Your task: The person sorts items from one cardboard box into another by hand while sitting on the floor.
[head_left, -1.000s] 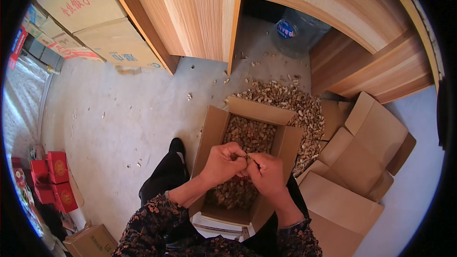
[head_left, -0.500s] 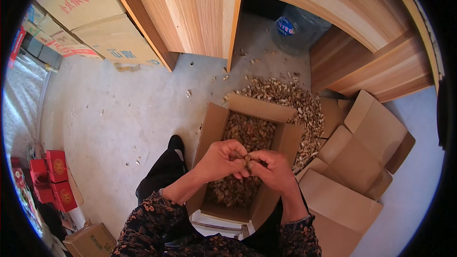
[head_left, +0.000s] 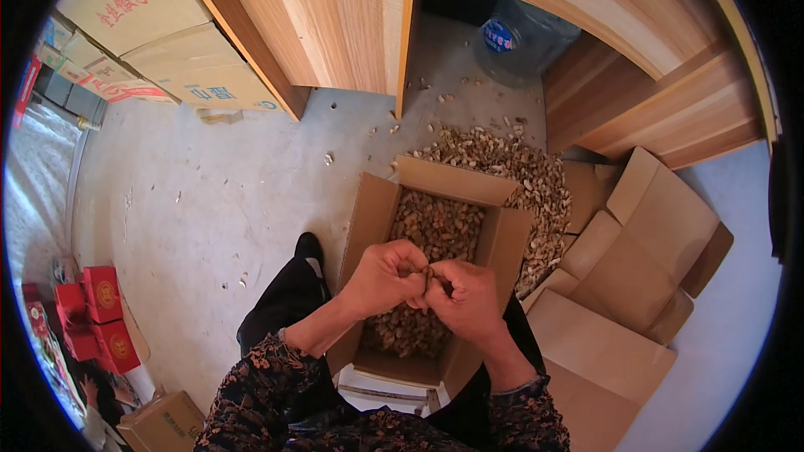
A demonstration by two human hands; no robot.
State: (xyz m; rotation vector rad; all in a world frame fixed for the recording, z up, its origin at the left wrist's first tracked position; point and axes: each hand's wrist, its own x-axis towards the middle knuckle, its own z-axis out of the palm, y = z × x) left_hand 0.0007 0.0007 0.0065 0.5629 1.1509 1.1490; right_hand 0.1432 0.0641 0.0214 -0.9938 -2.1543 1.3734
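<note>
Over an open cardboard box (head_left: 362, 226), my left hand (head_left: 387, 279) and my right hand (head_left: 463, 291) meet fingertip to fingertip. Both are closed in a pinch on one small brown peanut (head_left: 429, 275), mostly covered by the fingers. Below them, the box holds a deep layer of unshelled peanuts (head_left: 435, 228), with a few reddish bits among them. A heap of pale, broken peanut shells (head_left: 544, 188) lies on the floor along the box's far and right sides.
Flattened cardboard (head_left: 649, 234) lies at right. Wooden cabinets (head_left: 335, 17) stand ahead, with a clear plastic water jug (head_left: 523, 46) in an opening. Stacked cartons (head_left: 197, 63) stand far left; red boxes (head_left: 105, 310) and another carton (head_left: 163, 423) are nearer. Another person's hand (head_left: 90, 389) shows lower left.
My right hand has turned inward, its fingers curling closer against the left fingertips around the peanut. The other person's hand has come into view at the lower left.
</note>
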